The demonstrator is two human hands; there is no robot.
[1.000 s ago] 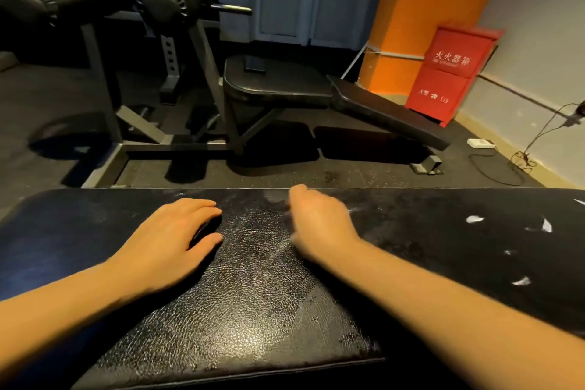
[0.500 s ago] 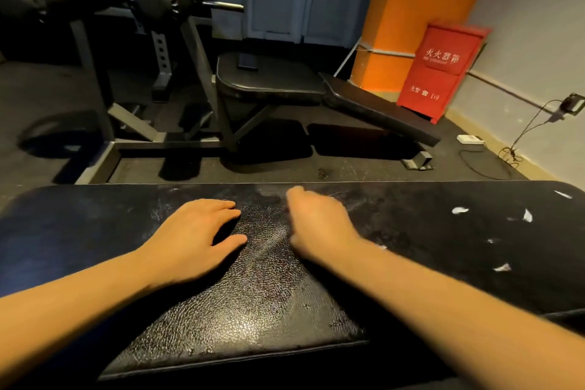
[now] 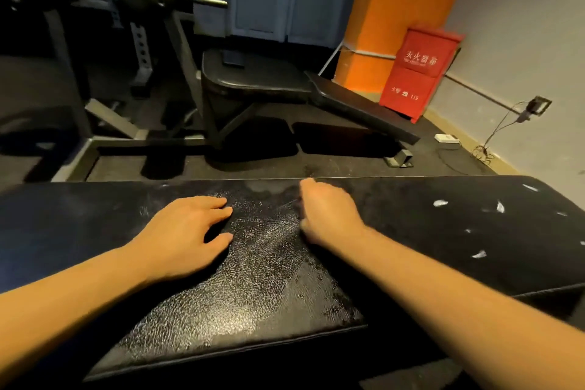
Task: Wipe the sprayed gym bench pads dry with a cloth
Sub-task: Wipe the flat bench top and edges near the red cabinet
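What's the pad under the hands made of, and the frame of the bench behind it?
Pad: looks like black vinyl or leatherette, glossy, with a cracked pebbled grain and small white tears. Frame: probably painted grey steel tube, matte, square-edged.

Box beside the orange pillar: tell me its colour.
The box is red with pale lettering; head view.

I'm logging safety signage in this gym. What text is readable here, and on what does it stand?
"灭火器箱": white characters, somewhat blurred, on the upper panel of the red cabinet.
"火警 119": its lower panel, with a phone symbol between.
Small line under the top characters: too blurred to read.
No other text shows.
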